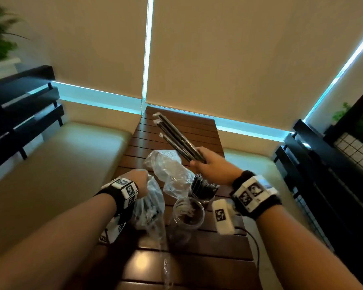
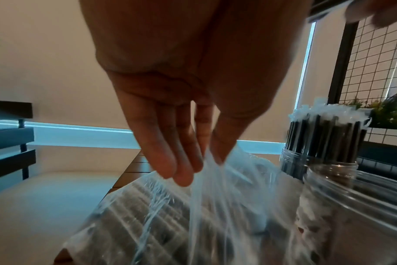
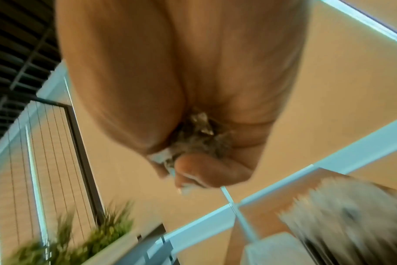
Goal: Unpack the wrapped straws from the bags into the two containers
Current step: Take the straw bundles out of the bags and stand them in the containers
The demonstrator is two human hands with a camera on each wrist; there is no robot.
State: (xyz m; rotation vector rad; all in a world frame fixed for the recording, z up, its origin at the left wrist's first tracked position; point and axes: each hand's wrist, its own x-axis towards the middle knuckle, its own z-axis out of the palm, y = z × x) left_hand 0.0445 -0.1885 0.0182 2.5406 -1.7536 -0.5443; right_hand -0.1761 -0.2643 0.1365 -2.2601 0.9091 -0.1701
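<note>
My right hand (image 1: 205, 164) grips a bundle of black wrapped straws (image 1: 175, 137) by one end and holds them up over the wooden table (image 1: 176, 258), tips slanting away to the left. In the right wrist view the straw ends (image 3: 200, 136) show blurred inside the fist. My left hand (image 1: 137, 181) pinches the top of a clear bag of straws (image 1: 149, 208); its fingers (image 2: 184, 168) pull the plastic (image 2: 170, 215) upward. Two clear jars stand between my wrists: the far jar (image 1: 203, 192) is packed with straws, the near jar (image 1: 188, 216) holds a few.
An empty crumpled bag (image 1: 166, 166) lies behind the jars. Cushioned benches (image 1: 61, 164) flank the narrow table on both sides. A black wire grid with plants (image 1: 356, 130) stands to the right. A cable (image 1: 254, 243) runs from my right wrist.
</note>
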